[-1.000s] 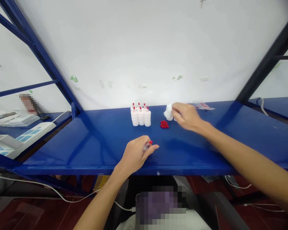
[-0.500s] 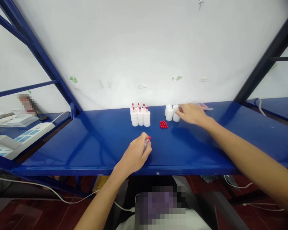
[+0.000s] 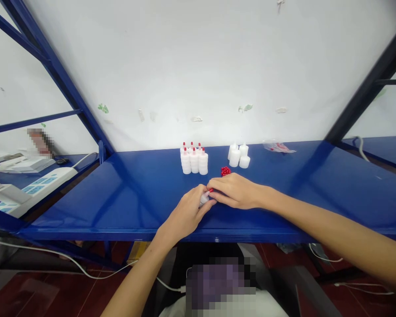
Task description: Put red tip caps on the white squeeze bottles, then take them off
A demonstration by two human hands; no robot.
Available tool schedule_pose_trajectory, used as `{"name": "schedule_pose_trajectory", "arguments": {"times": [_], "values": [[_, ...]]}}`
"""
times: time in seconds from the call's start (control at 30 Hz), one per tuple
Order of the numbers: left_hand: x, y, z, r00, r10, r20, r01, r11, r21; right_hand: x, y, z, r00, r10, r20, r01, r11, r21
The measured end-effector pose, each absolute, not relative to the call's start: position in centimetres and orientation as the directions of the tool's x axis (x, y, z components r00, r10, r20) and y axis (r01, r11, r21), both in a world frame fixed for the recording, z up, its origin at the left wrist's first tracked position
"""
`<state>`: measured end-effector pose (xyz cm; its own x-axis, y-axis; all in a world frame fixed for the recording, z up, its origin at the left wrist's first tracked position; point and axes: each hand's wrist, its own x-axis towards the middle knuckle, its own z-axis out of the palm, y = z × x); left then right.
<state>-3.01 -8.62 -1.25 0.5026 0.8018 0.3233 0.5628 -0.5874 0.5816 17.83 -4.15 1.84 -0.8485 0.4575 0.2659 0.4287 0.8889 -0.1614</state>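
Tilted to the right, a small white squeeze bottle is wrapped in the fingers of my left hand. A red cap sits at the tip of its nozzle. My right hand meets it from the right, thumb and fingers closed round the red cap. Behind my hands lies a small pile of red caps. Several white bottles with red tips stand upright in rows at the back left. White bottles without red tips stand in a group further right.
A clear plastic bag with red print or contents lies by the wall on the blue table. Blue frame posts rise at both sides. A white power strip lies at the left.
My right hand has come from the white bottles at the back right to the red cap on the bottle in my left hand. My left hand has stayed nearly in place.
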Motion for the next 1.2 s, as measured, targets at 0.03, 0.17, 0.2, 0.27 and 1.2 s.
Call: {"name": "schedule_pose_trajectory", "arguments": {"times": [0.03,0.17,0.2,0.27,1.2], "values": [[-3.0,-8.7,-1.2,0.506,0.799,0.325,0.561,-0.591,0.580,17.7,-4.2,1.7,-0.847,0.460,0.266,0.425,0.887,-0.181],[-3.0,-8.8,-1.2,0.539,0.758,0.368,0.575,-0.650,0.497,17.4,-4.3,1.7,-0.844,0.471,0.255,0.373,0.859,-0.352],[-3.0,-8.9,-1.2,0.545,0.747,0.382,0.586,-0.665,0.463,17.4,-4.3,1.6,-0.844,0.470,0.258,0.352,0.849,-0.394],[-3.0,-9.0,-1.1,0.544,0.737,0.401,0.613,-0.676,0.410,17.5,-4.0,1.6,-0.831,0.484,0.274,0.336,0.830,-0.446],[-2.9,-8.8,-1.1,0.577,0.754,0.313,0.622,-0.655,0.429,21.6,-0.2,2.6,-0.642,0.767,0.020,0.764,0.641,-0.075]]}}
